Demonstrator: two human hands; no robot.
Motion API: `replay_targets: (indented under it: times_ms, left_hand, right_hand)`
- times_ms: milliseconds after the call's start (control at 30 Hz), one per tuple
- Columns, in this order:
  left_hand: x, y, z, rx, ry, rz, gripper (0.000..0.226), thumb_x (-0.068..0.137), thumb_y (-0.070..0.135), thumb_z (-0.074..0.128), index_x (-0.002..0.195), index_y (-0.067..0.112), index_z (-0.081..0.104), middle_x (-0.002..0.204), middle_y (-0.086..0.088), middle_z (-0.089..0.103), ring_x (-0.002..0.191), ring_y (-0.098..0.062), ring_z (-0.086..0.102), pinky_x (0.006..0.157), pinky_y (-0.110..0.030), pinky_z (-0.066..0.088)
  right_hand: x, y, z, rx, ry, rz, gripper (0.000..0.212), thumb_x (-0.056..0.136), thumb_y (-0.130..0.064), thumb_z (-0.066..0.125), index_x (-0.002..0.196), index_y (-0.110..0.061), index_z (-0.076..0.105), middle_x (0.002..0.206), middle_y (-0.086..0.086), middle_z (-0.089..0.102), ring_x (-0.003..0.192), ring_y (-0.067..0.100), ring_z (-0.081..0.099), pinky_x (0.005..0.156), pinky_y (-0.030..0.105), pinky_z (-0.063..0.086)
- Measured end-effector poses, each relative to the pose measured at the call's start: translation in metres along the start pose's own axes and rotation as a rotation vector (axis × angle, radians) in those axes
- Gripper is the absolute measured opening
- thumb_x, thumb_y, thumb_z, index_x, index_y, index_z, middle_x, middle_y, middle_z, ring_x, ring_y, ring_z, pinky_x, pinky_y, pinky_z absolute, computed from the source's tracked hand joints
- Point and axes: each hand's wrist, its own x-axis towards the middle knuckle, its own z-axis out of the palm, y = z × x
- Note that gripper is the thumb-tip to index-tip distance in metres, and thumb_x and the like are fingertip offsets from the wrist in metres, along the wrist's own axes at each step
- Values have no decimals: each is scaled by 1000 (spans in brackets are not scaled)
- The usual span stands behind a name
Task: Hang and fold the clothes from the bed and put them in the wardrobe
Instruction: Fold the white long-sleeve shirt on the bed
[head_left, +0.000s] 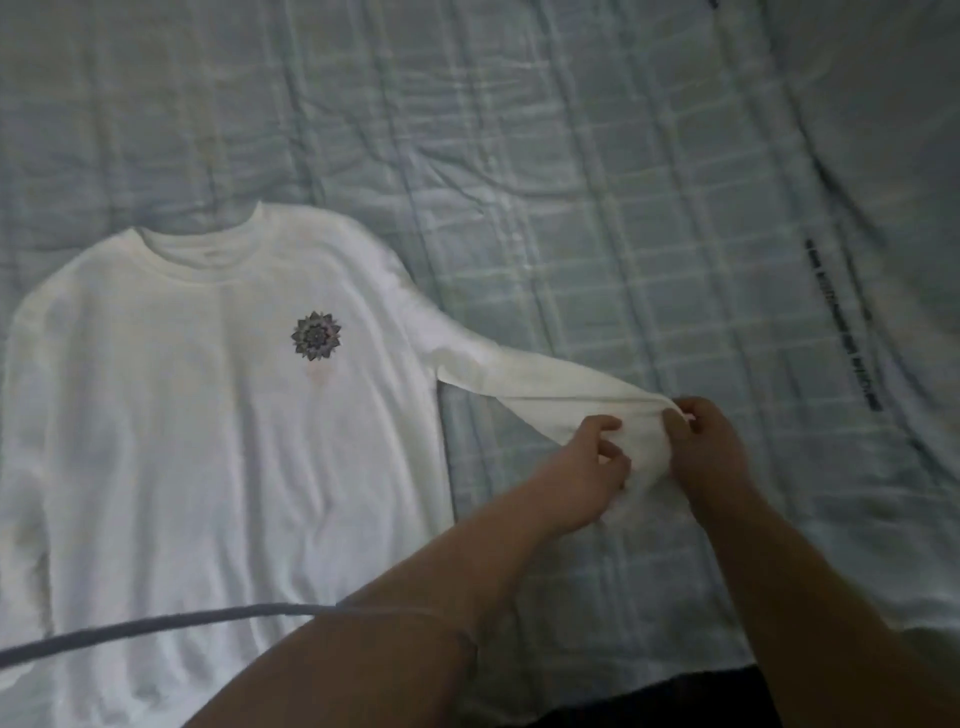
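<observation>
Left hand (597, 457) and right hand (709, 447) both pinch the cuff end of a sleeve (519, 376), fingers curled into the cloth, the hands just beside each other. The sleeve stretches out from a white long-sleeved shirt (208, 415) lying flat, front up, on the bed (623, 182), with a small flower print (315, 335) on the chest. To fold well, the sleeve probably wants pulling straight and smooth before it is laid across the body, cuff edges kept together. A grey cord (130, 626) crosses the shirt's lower part. No wardrobe or other container is in view
</observation>
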Motion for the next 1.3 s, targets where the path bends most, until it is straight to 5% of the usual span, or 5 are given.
replay_targets:
  times_ms: [467,600,700,1000,1300]
  left_hand:
    - [65,-13,32,-368,38,-256,13,100,27,52,110,21,58,109,-11,58,83,-18,59,66,-30,48]
    - [60,5,41,-750,-36,-286,59,87,55,63,125,10,58,120,-13,55,112,-27,55,86,-46,55]
    - [56,16,46,-944,-110,-258,69,90,43,61,140,-3,46,135,-24,50,125,-39,48,110,-56,38]
    - [57,9,47,-1315,-88,-248,64,77,10,40,138,-6,48,137,-23,55,129,-37,51,98,-53,47]
    - [46,17,57,-1182,-90,-277,52,83,3,40,132,-10,50,131,-25,59,120,-37,59,100,-49,49]
  right_hand:
    - [46,55,-31,-374,-203,-82,13,84,-26,65,95,-25,59,97,4,66,90,29,62,79,35,47]
    - [3,38,-42,-281,-37,-322,14,82,-12,67,90,-21,61,88,-5,56,81,16,56,71,27,42]
    - [-22,33,-44,-26,-77,-345,15,83,-5,69,90,-18,67,81,-13,59,75,0,56,70,5,37]
    - [10,76,-16,760,-119,568,16,97,-26,56,91,-15,65,95,14,67,80,24,65,75,38,52]
    - [12,66,-16,1334,-251,485,40,95,-27,49,123,-3,66,123,18,66,112,29,65,90,40,56]
